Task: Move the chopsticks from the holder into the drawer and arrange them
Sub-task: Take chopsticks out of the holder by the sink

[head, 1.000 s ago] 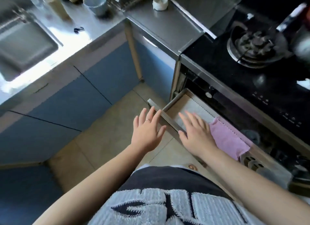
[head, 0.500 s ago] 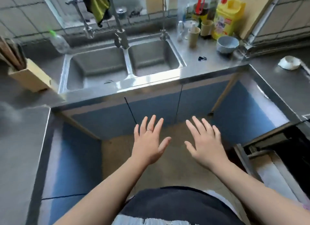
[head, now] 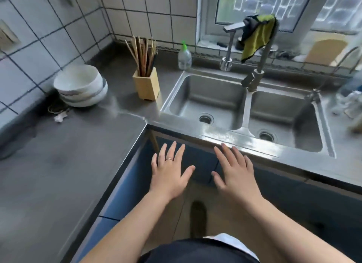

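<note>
Several wooden chopsticks (head: 144, 55) stand upright in a square wooden holder (head: 147, 85) on the steel counter, just left of the sink. My left hand (head: 170, 173) hovers palm down with fingers spread, in front of the counter corner and well below the holder. My right hand (head: 234, 170) is beside it, also flat and spread, its fingertips near the sink's front edge. Both hands hold nothing. The drawer is out of view.
A stack of white bowls (head: 81, 85) sits left of the holder. A double steel sink (head: 244, 107) lies to the right, with a soap bottle (head: 184, 56), a tap (head: 254, 78) and a yellow cloth (head: 256, 35) behind it. Grey counter (head: 58, 164) extends along the left.
The view has swung left from the open drawer by the stove, past the sink, to the counter corner with the chopstick holder. Both hands stayed open and empty in front of me.
</note>
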Motion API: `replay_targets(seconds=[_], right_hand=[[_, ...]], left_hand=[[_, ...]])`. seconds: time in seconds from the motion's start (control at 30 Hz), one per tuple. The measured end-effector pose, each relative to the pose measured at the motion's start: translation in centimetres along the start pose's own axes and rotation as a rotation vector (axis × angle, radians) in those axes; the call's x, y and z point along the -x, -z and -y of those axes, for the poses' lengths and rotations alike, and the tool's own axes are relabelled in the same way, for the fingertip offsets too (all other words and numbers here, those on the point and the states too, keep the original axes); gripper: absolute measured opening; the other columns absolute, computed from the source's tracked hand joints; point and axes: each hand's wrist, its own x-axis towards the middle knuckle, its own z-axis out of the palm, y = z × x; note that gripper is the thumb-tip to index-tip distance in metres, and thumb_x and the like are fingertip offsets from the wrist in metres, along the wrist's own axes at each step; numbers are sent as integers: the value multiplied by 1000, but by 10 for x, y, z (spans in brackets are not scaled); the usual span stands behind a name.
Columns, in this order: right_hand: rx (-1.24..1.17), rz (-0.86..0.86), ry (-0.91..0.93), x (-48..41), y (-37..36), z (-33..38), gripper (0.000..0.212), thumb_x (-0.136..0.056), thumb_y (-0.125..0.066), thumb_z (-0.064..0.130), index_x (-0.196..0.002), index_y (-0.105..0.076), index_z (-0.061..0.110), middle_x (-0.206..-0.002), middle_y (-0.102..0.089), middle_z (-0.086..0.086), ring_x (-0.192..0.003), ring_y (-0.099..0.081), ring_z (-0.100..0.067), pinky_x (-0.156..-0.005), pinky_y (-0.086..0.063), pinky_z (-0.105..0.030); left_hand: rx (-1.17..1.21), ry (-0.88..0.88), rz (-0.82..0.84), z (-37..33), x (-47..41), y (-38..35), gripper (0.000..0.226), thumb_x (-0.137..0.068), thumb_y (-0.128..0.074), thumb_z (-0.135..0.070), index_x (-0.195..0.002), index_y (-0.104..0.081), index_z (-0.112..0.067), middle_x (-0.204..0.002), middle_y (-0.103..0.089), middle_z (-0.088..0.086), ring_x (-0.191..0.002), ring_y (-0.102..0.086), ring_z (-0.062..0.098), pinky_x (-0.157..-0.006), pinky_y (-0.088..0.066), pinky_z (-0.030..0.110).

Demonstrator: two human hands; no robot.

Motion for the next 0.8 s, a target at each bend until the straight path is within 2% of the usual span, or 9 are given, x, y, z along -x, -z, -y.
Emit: replay_targets(seconds=[0.4, 0.6, 0.8], right_hand=[[-97, 31, 226, -214, 26, 42, 64, -95, -38, 49, -151, -9, 35, -162, -6, 7, -150, -2, -22, -120, -8, -44], [-116, -12, 266, -295, 34, 83, 67, -95, -38, 50, -152, -6, 35, -163, -5, 6, -150, -2, -23, -119, -10, -45], [-117, -69, 224, -363, 33, 118, 71, -94, -40, 47, -153, -4, 31, -163, -5, 5, -149, -4, -25, -118, -12, -44]], left_hand=[[97, 311, -166, 66, -133, 58, 67, -97, -32, -59, -155, -12, -33, -164, -9, -6, -150, 3, 18, -119, -7, 51], [120, 362, -233, 104, -197, 87, 66, -97, -34, -57, -155, -13, -32, -164, -9, -6, -150, 2, 17, -117, -8, 49], [125, 316, -280, 154, -277, 109, 66, -97, -32, -59, -154, -15, -31, -164, -12, -5, -150, -1, 19, -118, -9, 50]])
